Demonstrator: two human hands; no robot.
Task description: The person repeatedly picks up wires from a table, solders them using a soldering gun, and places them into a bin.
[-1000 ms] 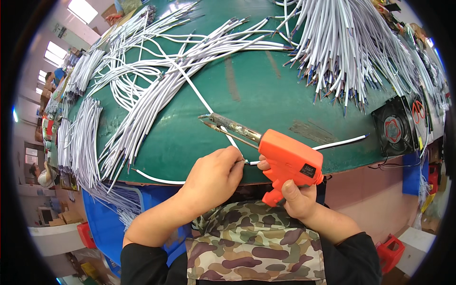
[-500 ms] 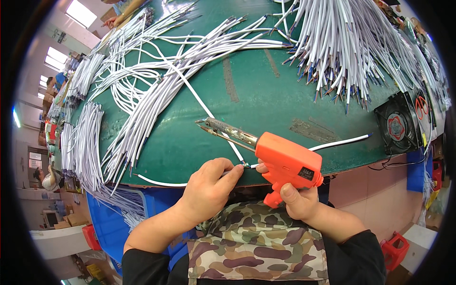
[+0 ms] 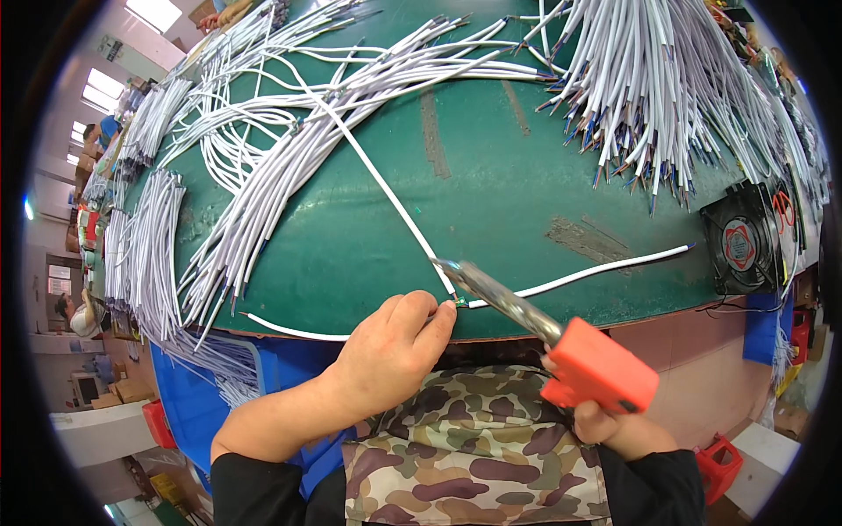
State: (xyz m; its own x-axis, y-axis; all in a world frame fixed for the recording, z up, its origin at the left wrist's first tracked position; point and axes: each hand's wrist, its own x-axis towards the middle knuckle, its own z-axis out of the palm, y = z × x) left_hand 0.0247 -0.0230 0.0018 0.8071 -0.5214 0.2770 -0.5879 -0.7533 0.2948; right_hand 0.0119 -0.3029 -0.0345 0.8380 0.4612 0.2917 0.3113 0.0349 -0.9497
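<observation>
Green board (image 3: 461, 302): is being pinched near the front edge of the desk (image 3: 500, 206), beside white cable (image 3: 392, 197) ends.
Left grip (image 3: 390, 349): is being clenched on the green board.
Soldering gun (image 3: 607, 366): is being grasped by the right grip (image 3: 597, 423), its tip blurring.
Cable heap (image 3: 645, 96): is lying beyond the fan (image 3: 738, 245).

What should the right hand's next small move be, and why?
Perhaps ease the orange soldering gun so its tip reaches the small green board: in this view, the tip appears off it, overlapping a white cable, while the left hand is at the board's edge, seemingly steadying it.
</observation>
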